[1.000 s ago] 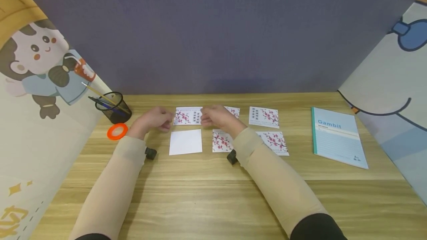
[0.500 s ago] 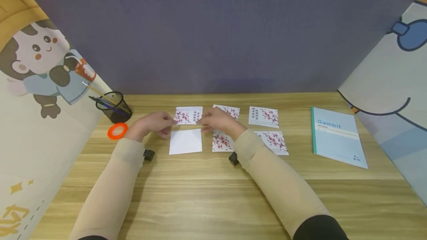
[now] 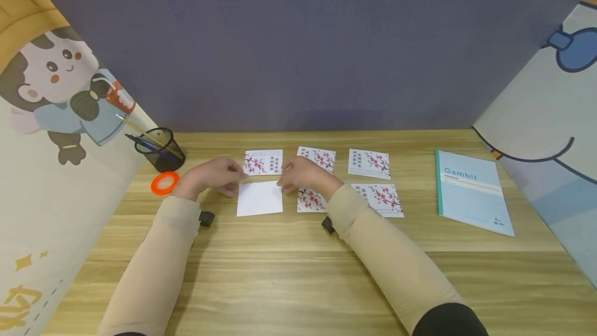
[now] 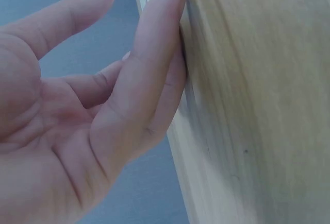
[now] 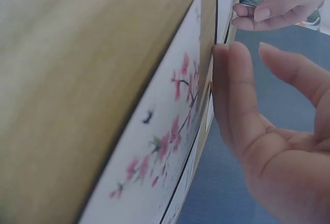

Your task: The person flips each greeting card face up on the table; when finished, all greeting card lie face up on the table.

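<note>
In the head view, a blank white card (image 3: 259, 199) lies on the table. My left hand (image 3: 215, 176) is at its upper left corner and my right hand (image 3: 305, 175) at its upper right corner. Both hands have the thumb apart from loosely straight fingers in the wrist views, and neither grips anything. The left fingertips (image 4: 178, 0) reach a card edge at the tabletop. Just beyond the blank card lies a blossom-printed card (image 3: 263, 163). A second blossom card (image 3: 311, 200) is partly covered by my right hand and wrist.
More blossom cards stand in the two rows: one behind my right hand (image 3: 324, 158), a far right one (image 3: 369, 163) and a near right one (image 3: 384, 200). A notebook (image 3: 473, 191) lies right. An orange ring (image 3: 156, 183) and a mesh pen cup (image 3: 158, 152) are left.
Both hands have come from the sides of the far left blossom card down to the upper corners of the blank card. That blossom card has shifted very slightly; the other cards look unmoved.
</note>
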`<state>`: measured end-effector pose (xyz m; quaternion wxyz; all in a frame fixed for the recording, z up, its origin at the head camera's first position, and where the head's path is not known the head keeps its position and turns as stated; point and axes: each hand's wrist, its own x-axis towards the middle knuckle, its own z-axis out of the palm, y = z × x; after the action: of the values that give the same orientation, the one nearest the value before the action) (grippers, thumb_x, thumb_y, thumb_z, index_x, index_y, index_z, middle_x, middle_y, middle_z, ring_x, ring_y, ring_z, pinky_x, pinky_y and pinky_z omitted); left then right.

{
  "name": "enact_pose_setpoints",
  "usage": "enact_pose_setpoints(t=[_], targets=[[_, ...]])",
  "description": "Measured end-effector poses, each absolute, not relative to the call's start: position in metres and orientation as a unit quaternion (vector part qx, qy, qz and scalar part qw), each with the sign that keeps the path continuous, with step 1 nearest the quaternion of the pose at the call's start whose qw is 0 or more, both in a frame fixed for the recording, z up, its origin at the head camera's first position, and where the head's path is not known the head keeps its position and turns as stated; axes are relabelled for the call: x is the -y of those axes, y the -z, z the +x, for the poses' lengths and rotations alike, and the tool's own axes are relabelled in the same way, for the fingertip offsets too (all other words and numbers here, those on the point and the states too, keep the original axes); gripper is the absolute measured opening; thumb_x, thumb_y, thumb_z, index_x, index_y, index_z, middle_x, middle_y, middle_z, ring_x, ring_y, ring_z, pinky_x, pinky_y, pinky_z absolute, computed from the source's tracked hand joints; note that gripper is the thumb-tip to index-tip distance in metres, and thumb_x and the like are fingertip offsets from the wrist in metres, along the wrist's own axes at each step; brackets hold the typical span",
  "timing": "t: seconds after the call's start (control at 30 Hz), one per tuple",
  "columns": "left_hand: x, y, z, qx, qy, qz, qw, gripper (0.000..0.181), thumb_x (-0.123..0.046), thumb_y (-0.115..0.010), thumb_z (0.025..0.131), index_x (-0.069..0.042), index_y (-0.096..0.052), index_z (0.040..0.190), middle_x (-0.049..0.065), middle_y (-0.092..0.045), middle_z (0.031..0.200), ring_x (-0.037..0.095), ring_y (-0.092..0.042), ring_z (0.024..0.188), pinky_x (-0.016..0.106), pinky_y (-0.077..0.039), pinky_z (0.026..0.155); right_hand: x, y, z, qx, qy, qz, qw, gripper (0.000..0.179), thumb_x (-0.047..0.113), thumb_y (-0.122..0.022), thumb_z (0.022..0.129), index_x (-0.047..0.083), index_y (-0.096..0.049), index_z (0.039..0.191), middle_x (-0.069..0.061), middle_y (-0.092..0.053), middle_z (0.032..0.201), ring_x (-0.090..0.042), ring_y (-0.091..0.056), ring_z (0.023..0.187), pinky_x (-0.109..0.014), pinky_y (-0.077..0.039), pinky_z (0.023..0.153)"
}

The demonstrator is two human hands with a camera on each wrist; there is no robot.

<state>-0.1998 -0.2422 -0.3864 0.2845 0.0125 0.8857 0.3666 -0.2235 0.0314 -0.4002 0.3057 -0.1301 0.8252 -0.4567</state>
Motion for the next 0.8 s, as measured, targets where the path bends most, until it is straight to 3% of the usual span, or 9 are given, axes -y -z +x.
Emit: enact_pose_setpoints(t=[0.2,0.33,0.6,0.8], targets=[[0.241,0.386,-0.196,-0.887,-0.365,0.019,0.281,0.055,-0.029,-0.071,0.103,0.006,-0.052,0.140,0.023,-0.059,0.135,0.030,-0.072,0.112,0.040,-0.067,0.093,-0.027,0.401,-0.221,-0.843,0.423,-0.146,0.298,0.066,0.016,-0.079,0.095,0.000,-0.051,0.153,-0.012,-0.076,0.122,-0.019,-0.078,0.096,-0.047,-0.055,0.115],[0.239,0.384,-0.193,-0.892,-0.343,0.016,0.295,0.066,-0.031,-0.082,0.093,0.005,-0.051,0.139,0.022,-0.060,0.136,0.028,-0.075,0.109,0.041,-0.065,0.097,-0.026,0.400,-0.219,-0.849,0.407,-0.153,0.299,0.062,0.016,-0.078,0.096,0.000,-0.053,0.151,-0.012,-0.073,0.127,-0.017,-0.078,0.094,-0.044,-0.057,0.112],[0.233,0.382,-0.194,-0.903,-0.292,0.032,0.315,0.080,-0.025,-0.094,0.081,0.005,-0.050,0.141,0.022,-0.053,0.139,0.022,-0.065,0.107,0.029,-0.062,0.090,-0.027,0.400,-0.218,-0.844,0.412,-0.159,0.303,0.056,0.015,-0.076,0.098,-0.002,-0.055,0.148,-0.015,-0.071,0.134,-0.017,-0.077,0.099,-0.040,-0.061,0.107],[0.226,0.380,-0.189,-0.927,-0.216,0.051,0.304,0.092,-0.034,-0.100,0.074,0.002,-0.051,0.142,0.019,-0.055,0.137,0.024,-0.061,0.104,0.038,-0.055,0.099,-0.027,0.401,-0.217,-0.847,0.403,-0.167,0.304,0.057,0.014,-0.076,0.098,-0.001,-0.055,0.148,-0.015,-0.070,0.134,-0.018,-0.077,0.099,-0.040,-0.060,0.109]])
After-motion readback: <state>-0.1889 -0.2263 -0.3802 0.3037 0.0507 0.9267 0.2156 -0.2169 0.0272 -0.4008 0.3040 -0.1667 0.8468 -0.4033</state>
